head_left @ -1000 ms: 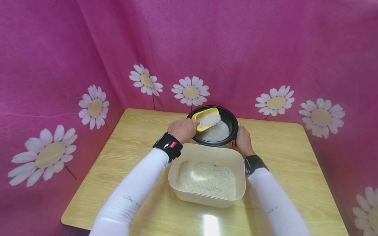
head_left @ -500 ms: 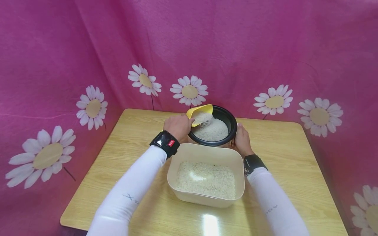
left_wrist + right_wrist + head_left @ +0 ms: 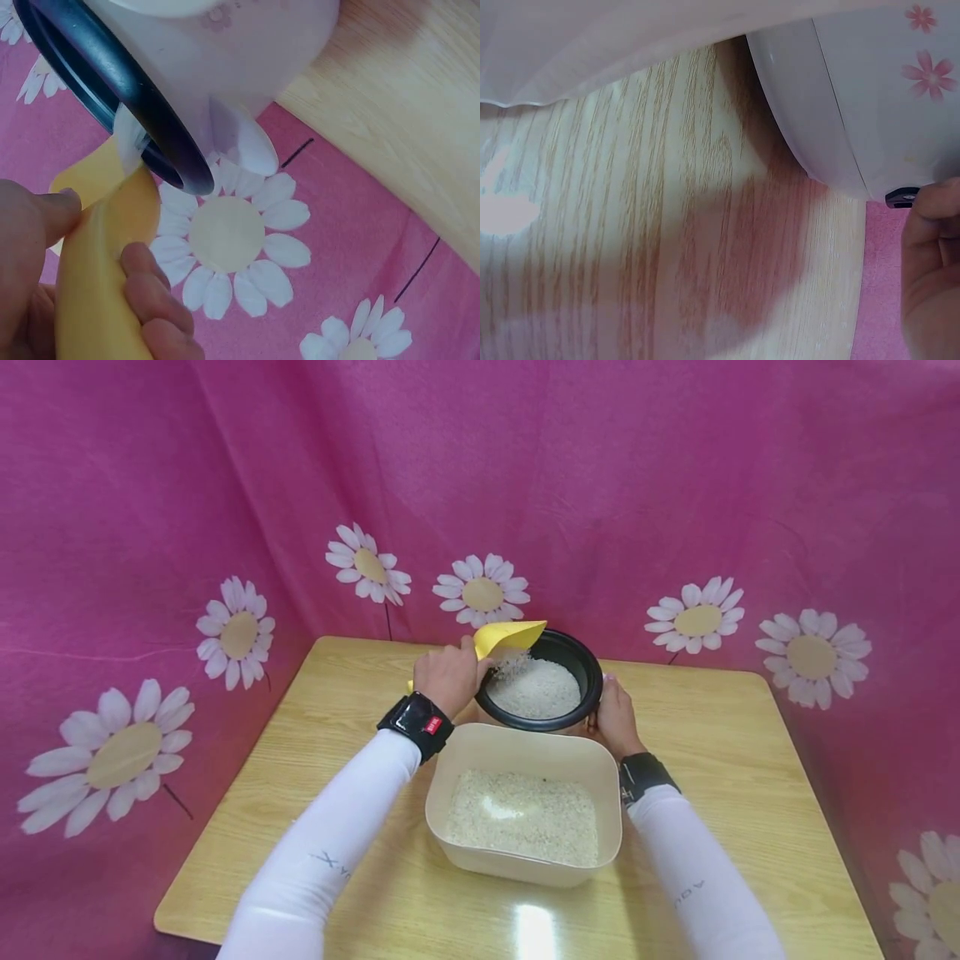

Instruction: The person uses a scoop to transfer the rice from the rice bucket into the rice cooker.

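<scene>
My left hand (image 3: 447,678) grips the handle of a yellow scoop (image 3: 508,637). The scoop tips over the left rim of a rice cooker (image 3: 543,724), and rice falls from its mouth. Inside the cooker's black rim lies a heap of white rice (image 3: 542,692). In the left wrist view, thumb and fingers wrap round the scoop's handle (image 3: 101,292). My right hand (image 3: 618,718) holds the cooker at its right side. In the right wrist view its bent fingers meet a small black part (image 3: 903,197) on the flower-printed body.
A cream tub (image 3: 517,867) with rice in its bottom stands in front of the cooker, close against it. Both sit on a wooden table (image 3: 720,760). Pink cloth (image 3: 585,510) printed with daisies hangs behind and on both sides.
The left hand has drawn the scoop slightly left and turned it from level and full to tipped over. Rice has run into the cooker and its heap has grown. The right hand stays put.
</scene>
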Demonstrator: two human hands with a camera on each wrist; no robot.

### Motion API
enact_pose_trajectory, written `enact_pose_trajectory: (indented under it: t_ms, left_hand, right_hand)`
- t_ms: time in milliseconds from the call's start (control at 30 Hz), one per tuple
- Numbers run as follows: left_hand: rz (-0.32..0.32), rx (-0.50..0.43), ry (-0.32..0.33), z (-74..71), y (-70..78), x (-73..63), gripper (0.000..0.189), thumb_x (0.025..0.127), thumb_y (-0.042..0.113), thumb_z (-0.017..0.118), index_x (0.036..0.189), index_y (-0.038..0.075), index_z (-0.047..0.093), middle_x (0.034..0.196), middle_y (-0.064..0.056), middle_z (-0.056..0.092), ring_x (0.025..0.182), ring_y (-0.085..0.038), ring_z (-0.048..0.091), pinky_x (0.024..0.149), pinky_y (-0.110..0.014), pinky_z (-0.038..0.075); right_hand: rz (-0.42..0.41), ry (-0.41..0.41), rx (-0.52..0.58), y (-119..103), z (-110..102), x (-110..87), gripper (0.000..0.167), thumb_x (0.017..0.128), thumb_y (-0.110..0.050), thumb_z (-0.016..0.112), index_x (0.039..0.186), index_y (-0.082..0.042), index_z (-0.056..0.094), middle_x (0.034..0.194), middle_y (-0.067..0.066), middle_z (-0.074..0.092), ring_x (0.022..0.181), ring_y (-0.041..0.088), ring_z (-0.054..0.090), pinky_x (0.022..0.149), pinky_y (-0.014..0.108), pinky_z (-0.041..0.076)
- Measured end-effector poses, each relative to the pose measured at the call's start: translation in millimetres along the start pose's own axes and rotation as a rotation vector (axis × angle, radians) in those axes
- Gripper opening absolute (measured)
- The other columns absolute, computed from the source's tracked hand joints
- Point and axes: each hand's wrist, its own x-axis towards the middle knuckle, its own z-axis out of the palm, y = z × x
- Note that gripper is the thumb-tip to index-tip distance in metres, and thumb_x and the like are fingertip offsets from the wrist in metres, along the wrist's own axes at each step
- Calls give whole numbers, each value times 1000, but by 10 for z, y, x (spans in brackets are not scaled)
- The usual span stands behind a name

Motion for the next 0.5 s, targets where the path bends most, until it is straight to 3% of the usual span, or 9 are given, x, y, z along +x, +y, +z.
enact_pose_trajectory:
  t_ms: [333, 500]
  left_hand:
    - [44, 1, 102, -13, -47, -28, 46, 104, 48, 57, 108, 2, 61, 77, -11, 68, 64, -28, 69, 60, -39, 60]
    - [38, -31, 86, -41, -110, -80, 43, 105, 46, 56, 105, 3, 61, 70, -7, 62, 57, -24, 63, 53, -32, 54]
  right_hand:
    - [-27, 6, -2, 105, -1, 91, 42, 114, -41, 18, 90, -18, 45, 55, -6, 46, 46, 11, 47, 49, 26, 45]
    - [-31, 27, -2, 287, -8, 241, 46, 112, -50, 18, 89, -20, 45, 56, -8, 45, 47, 10, 46, 48, 26, 44]
